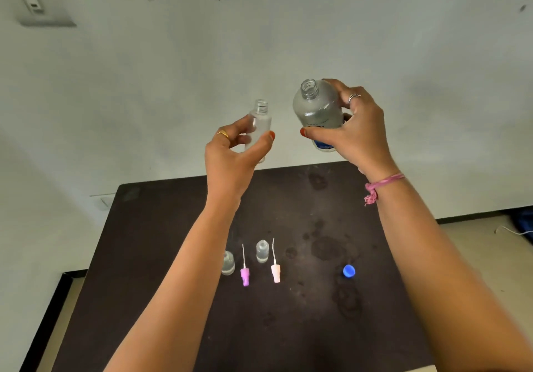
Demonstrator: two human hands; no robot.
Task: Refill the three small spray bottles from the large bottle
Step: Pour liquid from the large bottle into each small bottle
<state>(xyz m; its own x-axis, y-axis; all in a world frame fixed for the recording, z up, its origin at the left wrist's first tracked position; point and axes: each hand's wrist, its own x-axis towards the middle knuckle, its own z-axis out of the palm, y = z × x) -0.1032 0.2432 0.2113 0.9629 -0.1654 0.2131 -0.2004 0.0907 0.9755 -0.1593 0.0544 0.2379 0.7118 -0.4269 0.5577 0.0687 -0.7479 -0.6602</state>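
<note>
Dark surface (202, 328) is carrying a blue cap (349, 271), two spray tops (pink (245, 276), pale (275, 277)) & two small bottles (262, 252), both looking filled but w/o tops. Farther up, left hand (233, 158) is pinching the third small bottle (261, 120), seemingly empty; right hand (354, 129) is gripping the large bottle (315, 112), uncapped. Judging: one fill + capping left.

Bare forearms, no sleeves; left hand (230, 158) wears a gold ring, right hand (357, 132) a silver ring, pink thread bracelet (380, 184), orange-red nails
</note>
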